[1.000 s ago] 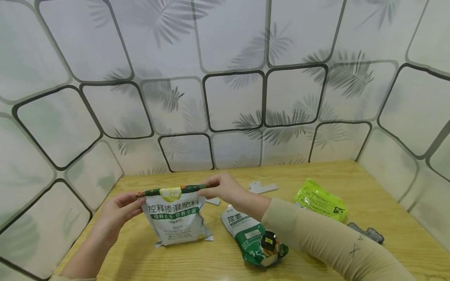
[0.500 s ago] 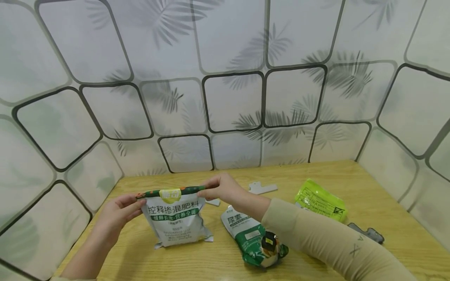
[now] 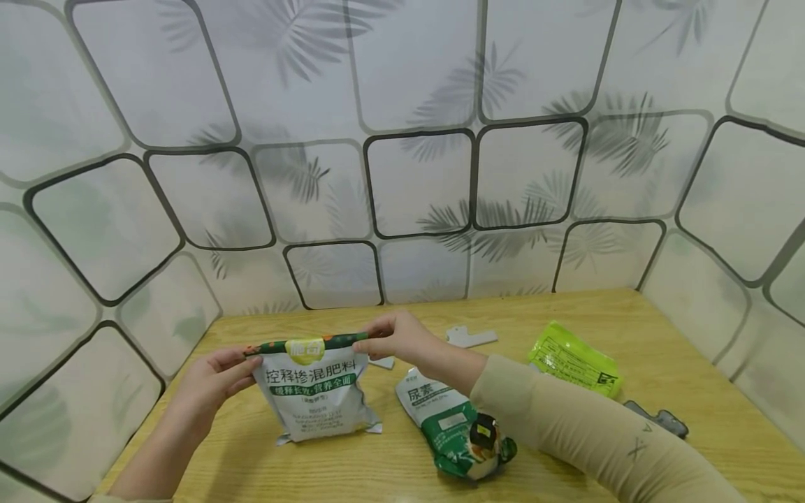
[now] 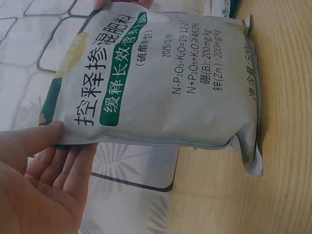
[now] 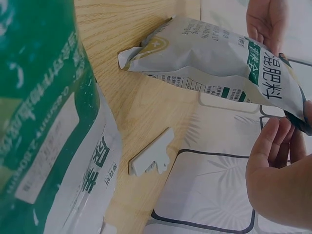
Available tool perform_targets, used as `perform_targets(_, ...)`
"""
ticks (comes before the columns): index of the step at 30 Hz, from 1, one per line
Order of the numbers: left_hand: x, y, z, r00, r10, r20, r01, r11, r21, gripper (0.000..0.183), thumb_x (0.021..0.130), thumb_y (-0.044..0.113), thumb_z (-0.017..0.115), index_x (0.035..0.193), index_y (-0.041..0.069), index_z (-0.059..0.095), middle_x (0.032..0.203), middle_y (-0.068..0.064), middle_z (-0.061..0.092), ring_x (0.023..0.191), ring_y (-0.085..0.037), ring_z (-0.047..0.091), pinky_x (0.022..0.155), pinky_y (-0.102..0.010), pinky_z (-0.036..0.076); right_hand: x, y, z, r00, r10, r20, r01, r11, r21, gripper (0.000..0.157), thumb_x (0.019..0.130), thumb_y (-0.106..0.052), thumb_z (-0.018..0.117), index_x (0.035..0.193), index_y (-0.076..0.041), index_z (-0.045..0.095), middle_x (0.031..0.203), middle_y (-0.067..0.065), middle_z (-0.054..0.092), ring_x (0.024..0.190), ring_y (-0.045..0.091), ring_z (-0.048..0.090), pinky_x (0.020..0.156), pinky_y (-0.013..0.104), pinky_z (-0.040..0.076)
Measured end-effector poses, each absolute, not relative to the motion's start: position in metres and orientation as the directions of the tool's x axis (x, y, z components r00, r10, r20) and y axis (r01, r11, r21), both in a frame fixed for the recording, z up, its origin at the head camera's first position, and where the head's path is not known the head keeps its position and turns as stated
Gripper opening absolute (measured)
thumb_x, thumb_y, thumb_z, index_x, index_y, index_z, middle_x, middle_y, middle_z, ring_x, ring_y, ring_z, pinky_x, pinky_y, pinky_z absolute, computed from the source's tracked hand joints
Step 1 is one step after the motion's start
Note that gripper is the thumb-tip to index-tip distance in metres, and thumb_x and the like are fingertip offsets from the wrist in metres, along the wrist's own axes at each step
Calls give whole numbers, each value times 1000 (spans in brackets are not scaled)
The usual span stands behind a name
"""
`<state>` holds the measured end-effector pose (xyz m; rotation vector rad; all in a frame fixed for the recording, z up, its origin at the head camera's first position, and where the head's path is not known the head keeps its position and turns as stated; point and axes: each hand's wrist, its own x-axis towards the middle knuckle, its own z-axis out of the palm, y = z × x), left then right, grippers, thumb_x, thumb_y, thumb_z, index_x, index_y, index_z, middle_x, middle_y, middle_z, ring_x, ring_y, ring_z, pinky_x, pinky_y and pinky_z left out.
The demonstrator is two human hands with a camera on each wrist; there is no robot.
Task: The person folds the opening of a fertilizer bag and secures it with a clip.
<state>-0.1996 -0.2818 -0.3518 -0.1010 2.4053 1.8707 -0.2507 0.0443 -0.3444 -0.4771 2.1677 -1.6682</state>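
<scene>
On my feed, left hand (image 3: 206, 383) and right hand (image 3: 402, 344) pinching top ends of white bag (image 3: 317, 405), upright, green bag (image 3: 448, 429) near.

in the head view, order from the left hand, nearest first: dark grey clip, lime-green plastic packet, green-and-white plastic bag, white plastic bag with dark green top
1. White bag: pinched by the left hand
2. Green-and-white bag: to its right
3. Lime-green packet: farther right, further back
4. Dark grey clip: far right
</scene>
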Motion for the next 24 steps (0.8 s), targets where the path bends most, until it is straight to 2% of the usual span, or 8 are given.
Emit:
perform_targets(5, -199, -282, -352, -995, 12, -103, -96, 251, 963, 14, 107, 10, 66, 107, 11, 80, 104, 18, 70, 92, 1, 73, 86, -17, 63, -254, 44, -345, -884, -462, -69, -35, 214, -976, 30, 104, -27, 71, 122, -3, 78, 102, 4, 71, 87, 13, 69, 95, 38, 64)
perform_targets(9, -199, -282, -351, -994, 9, -110, -104, 255, 961, 15, 107, 11, 65, 109, 8, 79, 106, 18, 70, 92, 2, 73, 85, -17, 63, -255, 42, -343, -893, -444, -73, -17, 197, -980, 33, 108, -28, 65, 122, -1, 77, 90, 0, 66, 82, 11, 65, 96, 40, 64)
perform_targets(12, -200, -282, -350, -992, 5, -123, -117, 260, 958, 17, 108, 12, 64, 113, 4, 78, 108, 19, 68, 92, 4, 72, 86, -17, 63, -256, 40, -341, -900, -427, -90, 19, 169, -985, 35, 110, -28, 62, 120, 2, 77, 88, -2, 64, 80, 10, 64, 93, 37, 65)
perform_targets(17, -199, -282, -351, -991, 11, -134, -126, 261, 957, 17, 108, 11, 64, 114, 6, 79, 111, 15, 72, 92, 3, 73, 86, -17, 63, -261, 38, -341, -907, -410, -97, 53, 118, -992, 35, 110, -25, 61, 116, 6, 76, 87, -2, 65, 77, 10, 62, 84, 32, 65)
perform_targets(24, -198, -283, -353, -992, 15, -123, -115, 268, 957, 19, 107, 11, 65, 119, 1, 76, 112, 11, 73, 93, 3, 73, 87, -18, 63, -271, 38, -344, -900, -429, -80, 47, 87, -995, 38, 111, -25, 59, 119, 10, 73, 87, -2, 67, 75, 10, 63, 81, 29, 65)
